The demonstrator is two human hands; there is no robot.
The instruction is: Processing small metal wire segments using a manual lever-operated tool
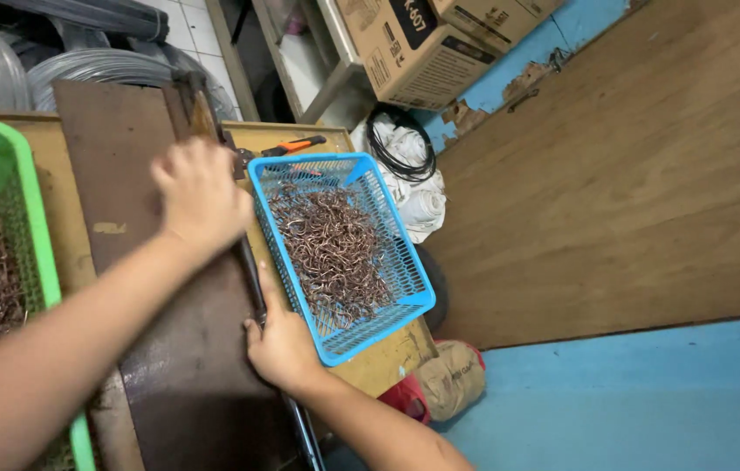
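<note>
The blue plastic mesh basket (pixel 405 288) looks smooth and faintly glossy, and it is filled with thin bent wire pieces of dull coppery-brown metal (pixel 335 253). The long dark brown metal plate (pixel 187 349) is matt, stained and rough (rust-like patches show near its edges). The green plastic mesh basket (pixel 25 192) has the same smooth sheen. The brown plywood wall panel (pixel 614 174) is matt and grainy.

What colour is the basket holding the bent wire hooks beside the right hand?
Bright blue basket, open mesh plastic; the head view shows it clearly.
</note>
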